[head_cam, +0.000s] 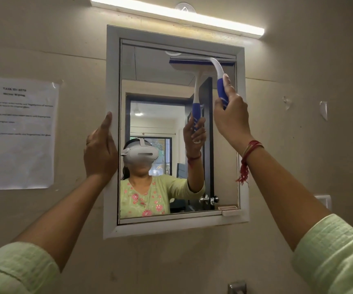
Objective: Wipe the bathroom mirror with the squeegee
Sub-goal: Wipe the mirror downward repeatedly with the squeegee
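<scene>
Gripping the squeegee (218, 68) at the mirror (160, 85) top, right hand (230, 115); left hand (100, 149) flat, empty, on frame (112, 81)

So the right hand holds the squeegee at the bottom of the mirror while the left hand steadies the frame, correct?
Not quite. In the head view the right hand holds the squeegee with its blade at the top of the mirror, just under the upper frame edge, not at the bottom. The left hand does steady the frame.
</scene>
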A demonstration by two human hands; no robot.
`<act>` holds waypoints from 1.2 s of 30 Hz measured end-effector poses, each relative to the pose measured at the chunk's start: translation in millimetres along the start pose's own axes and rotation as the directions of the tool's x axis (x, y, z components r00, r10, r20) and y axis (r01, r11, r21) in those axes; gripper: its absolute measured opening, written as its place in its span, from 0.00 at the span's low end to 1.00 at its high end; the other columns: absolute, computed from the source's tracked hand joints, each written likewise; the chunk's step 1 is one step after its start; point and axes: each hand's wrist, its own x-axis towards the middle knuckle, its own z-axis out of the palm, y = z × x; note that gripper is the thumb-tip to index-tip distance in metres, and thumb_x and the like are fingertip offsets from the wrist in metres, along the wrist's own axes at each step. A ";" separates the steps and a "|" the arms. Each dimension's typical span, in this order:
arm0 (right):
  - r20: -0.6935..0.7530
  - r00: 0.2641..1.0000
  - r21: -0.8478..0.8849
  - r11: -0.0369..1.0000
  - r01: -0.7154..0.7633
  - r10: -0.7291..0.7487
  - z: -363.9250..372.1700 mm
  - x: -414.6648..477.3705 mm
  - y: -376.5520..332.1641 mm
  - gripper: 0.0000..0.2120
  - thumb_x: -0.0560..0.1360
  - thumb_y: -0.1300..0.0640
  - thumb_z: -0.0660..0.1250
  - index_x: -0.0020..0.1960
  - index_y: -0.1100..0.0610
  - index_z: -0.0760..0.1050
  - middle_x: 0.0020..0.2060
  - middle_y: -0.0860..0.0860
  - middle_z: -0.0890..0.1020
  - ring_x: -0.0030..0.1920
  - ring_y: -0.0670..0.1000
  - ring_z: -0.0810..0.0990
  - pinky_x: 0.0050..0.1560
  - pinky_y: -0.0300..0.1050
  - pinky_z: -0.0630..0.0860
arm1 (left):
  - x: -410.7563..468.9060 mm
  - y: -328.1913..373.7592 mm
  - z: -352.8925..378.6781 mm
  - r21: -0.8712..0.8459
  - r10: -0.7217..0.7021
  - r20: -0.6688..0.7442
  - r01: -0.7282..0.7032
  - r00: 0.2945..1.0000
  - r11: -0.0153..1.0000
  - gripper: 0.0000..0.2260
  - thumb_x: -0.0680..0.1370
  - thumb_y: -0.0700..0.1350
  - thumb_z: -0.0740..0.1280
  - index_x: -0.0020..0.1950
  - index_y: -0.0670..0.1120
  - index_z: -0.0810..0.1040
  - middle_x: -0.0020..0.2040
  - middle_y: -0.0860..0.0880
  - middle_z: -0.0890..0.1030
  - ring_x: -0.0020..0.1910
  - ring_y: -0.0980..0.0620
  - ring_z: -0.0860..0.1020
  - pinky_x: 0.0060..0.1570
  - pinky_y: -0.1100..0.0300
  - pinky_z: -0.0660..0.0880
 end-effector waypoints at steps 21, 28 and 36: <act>0.049 0.998 -0.152 0.988 -0.031 0.039 -15.1 -103.3 27.7 0.29 0.79 0.57 0.57 0.75 0.46 0.48 0.37 0.50 0.74 0.33 0.44 0.74 0.35 0.29 0.69 | 0.2 -1.8 0.7 0.018 0.023 -0.003 -0.023 1.000 1.000 0.21 0.81 0.41 0.52 0.74 0.50 0.60 0.56 0.39 0.78 0.53 0.39 0.73 0.51 0.49 0.71; 0.060 0.997 -0.127 0.991 -0.034 0.042 -20.0 -146.3 36.5 0.30 0.79 0.56 0.57 0.73 0.38 0.45 0.39 0.47 0.72 0.35 0.44 0.74 0.35 0.29 0.69 | 0.4 -2.8 1.5 0.021 0.022 -0.007 -0.022 1.000 1.000 0.20 0.82 0.41 0.52 0.74 0.50 0.60 0.61 0.40 0.77 0.56 0.40 0.73 0.54 0.50 0.69; 0.076 0.996 -0.129 0.991 -0.044 0.054 -22.1 -195.0 40.4 0.30 0.79 0.54 0.56 0.73 0.37 0.43 0.37 0.46 0.69 0.32 0.44 0.72 0.32 0.38 0.76 | 0.1 -3.6 2.9 0.034 0.029 -0.007 -0.029 1.000 0.999 0.20 0.82 0.42 0.51 0.74 0.51 0.60 0.62 0.41 0.76 0.57 0.41 0.74 0.54 0.54 0.68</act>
